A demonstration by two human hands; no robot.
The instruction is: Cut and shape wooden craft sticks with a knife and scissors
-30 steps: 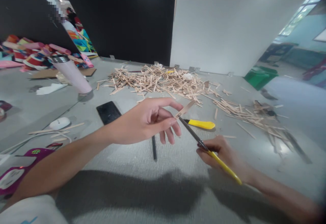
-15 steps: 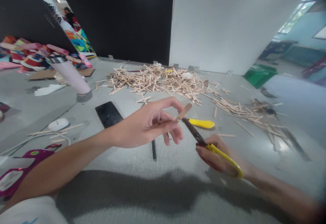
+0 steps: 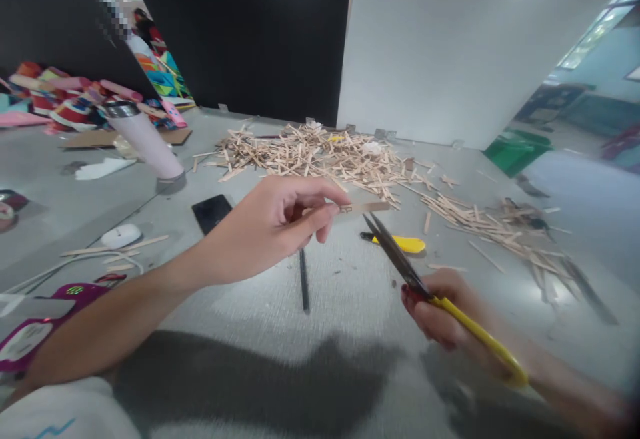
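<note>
A flat wooden craft stick (image 3: 371,206) points to the right, pinched between the thumb and index finger of my left hand (image 3: 280,222). Small dark markings show on it close to my fingertips. My right hand (image 3: 445,309) is wrapped around yellow-handled scissors (image 3: 397,252), whose dark blades are slightly parted just below the stick. Whether blade and stick touch, I cannot tell. Under the blades lies a yellow utility knife (image 3: 406,244) on the grey table (image 3: 280,359). Below my left hand is a thin black rod (image 3: 304,282), its upper end hidden.
A large heap of craft sticks (image 3: 310,156) lies at the back, with more sticks (image 3: 480,219) to the right. On the left are a phone (image 3: 211,212), a pink tumbler (image 3: 147,142), a white mouse (image 3: 121,236) and a purple device (image 3: 60,316). A green bin (image 3: 517,151) stands far right.
The craft stick has turned from slanting upward to nearly level. My right hand has moved right and down with the scissors, and their blades have come slightly apart.
</note>
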